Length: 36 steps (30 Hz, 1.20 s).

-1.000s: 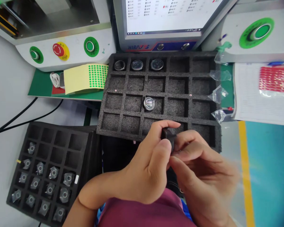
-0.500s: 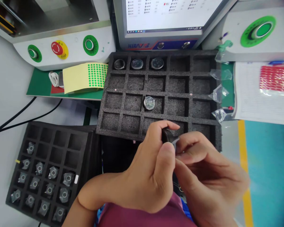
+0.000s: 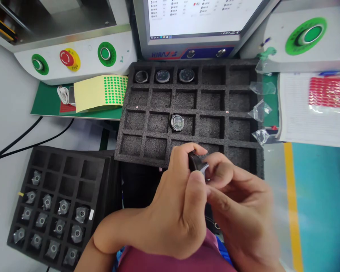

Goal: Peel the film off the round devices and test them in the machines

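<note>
My left hand [image 3: 181,207] is closed on a small dark round piece [image 3: 196,161], held between thumb and fingers in front of the large foam tray [image 3: 170,86]. Beside it my right hand [image 3: 238,196] has its fingertips pinched at the right edge of the same piece, by a pale strip [image 3: 205,168]. Fingers cover much of the piece. In the large tray a round watch-like disc [image 3: 177,122] sits in a third-row compartment, and three more discs [image 3: 186,75] are in the back row.
At lower left stands a stack of foam trays with several plastic-wrapped parts [image 3: 64,207]. A sheet of green stickers [image 3: 98,92], a monitor [image 3: 192,22] and button panels [image 3: 82,60] are behind. Clear film scraps [image 3: 262,109] lie on the large tray's right edge, near papers [image 3: 293,113].
Both hands have shifted slightly left with the dark piece between them. The right hand has turned a little at its edge. The view has moved slightly.
</note>
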Available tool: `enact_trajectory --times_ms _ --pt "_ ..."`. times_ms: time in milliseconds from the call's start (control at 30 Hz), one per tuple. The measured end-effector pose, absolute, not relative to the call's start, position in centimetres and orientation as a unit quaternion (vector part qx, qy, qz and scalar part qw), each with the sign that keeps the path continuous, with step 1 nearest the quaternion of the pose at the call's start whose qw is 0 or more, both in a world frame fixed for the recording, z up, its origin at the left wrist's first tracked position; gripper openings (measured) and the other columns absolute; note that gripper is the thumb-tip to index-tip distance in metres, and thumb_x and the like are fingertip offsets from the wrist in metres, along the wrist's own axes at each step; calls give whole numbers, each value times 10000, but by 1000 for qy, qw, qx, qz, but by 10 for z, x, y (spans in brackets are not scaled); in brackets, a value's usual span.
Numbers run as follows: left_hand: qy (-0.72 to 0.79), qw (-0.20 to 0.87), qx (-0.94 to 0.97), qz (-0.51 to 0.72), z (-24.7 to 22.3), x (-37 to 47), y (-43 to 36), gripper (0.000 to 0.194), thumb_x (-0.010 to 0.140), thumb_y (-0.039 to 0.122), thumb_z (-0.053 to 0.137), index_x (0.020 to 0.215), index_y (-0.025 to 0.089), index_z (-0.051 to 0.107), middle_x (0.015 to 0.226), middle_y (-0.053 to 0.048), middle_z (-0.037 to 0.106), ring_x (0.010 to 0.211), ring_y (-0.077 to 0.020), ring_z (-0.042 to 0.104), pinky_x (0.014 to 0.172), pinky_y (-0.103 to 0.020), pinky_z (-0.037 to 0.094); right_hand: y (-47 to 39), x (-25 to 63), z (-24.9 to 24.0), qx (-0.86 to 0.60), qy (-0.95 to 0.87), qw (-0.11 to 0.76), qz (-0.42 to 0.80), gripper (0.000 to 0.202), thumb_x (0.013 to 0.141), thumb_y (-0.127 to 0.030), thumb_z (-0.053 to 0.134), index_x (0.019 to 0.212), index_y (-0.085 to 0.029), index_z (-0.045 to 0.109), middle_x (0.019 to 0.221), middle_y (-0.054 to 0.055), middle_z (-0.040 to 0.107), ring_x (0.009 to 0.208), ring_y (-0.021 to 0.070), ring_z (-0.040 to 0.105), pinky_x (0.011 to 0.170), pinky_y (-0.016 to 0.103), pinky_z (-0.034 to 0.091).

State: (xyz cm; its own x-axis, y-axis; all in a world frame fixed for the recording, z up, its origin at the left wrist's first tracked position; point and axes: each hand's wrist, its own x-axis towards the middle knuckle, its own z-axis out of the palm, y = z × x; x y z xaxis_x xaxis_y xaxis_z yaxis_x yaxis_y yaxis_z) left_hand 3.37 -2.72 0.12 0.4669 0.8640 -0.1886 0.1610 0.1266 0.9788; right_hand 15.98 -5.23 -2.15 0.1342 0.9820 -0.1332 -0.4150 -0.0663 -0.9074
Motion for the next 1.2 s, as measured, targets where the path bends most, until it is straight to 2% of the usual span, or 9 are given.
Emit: enact_trajectory --times_ms 167,333,533,600,700,800,967,1100,1200 --pt "422 673 553 252 5 31 -23 389 1056 436 246 1331 213 406 1144 -101 537 915 -190 563 619 -293 516 -41 161 -23 -377 -231 607 661 447 707 -152 869 621 -172 431 734 -50 522 545 43 556 406 90 513" --pt "410 706 529 231 12 31 -19 354 1052 451 264 1292 244 420 894 -16 452 718 -135 477 578 -255 497 -39 156 -26 -347 -209 609 682 405 743 -165 839 670 -199 442 713 -64 486 515 64 540 317 107 471" --pt "414 766 433 232 2 23 -10 346 1040 459 313 1250 269 511 879 8 491 682 -103 480 608 -228 448 -40 163 -37 -360 -295 628 624 246 771 -265 824 791 -209 585 775 -34 533 583 95 567 435 193 534" --pt "385 796 407 226 -5 19 -8 453 1012 524 337 1381 304 481 887 0 504 653 -108 448 555 -222 408 -41 169 -38 -407 -377 650 519 121 829 -236 759 899 -211 663 848 8 582 745 136 608 633 259 585" --pt "377 808 395 222 -13 18 -8 569 972 602 349 1452 315 458 909 -28 524 665 -130 440 522 -222 387 -39 177 -35 -441 -504 602 435 238 854 -138 682 1070 -233 710 1044 67 651 1054 220 600 911 379 544" --pt "369 813 387 230 -17 21 -8 581 957 606 367 1437 296 477 872 -28 512 619 -121 396 466 -200 343 -31 184 -33 -396 -575 539 472 308 878 -125 632 1147 -257 702 1121 70 675 1121 254 607 925 423 535" --pt "323 851 363 198 -10 22 -7 615 974 635 326 1467 283 432 728 29 397 500 -79 266 387 -172 258 -27 188 -37 -355 -595 557 458 268 852 -122 697 1077 -263 729 930 38 722 987 242 651 929 448 525" --pt "348 788 457 222 0 22 -8 673 950 669 401 1491 271 415 861 -9 548 557 -91 424 530 -242 506 -35 181 -40 -407 -490 627 449 177 865 -168 722 1008 -268 747 865 24 701 886 201 649 851 390 557" --pt "411 615 599 306 0 27 -13 423 925 417 638 1291 206 607 1193 -82 634 820 -138 626 797 -298 582 -38 176 -43 -447 -383 669 453 138 867 -192 733 976 -272 756 887 17 673 851 157 650 755 283 563"
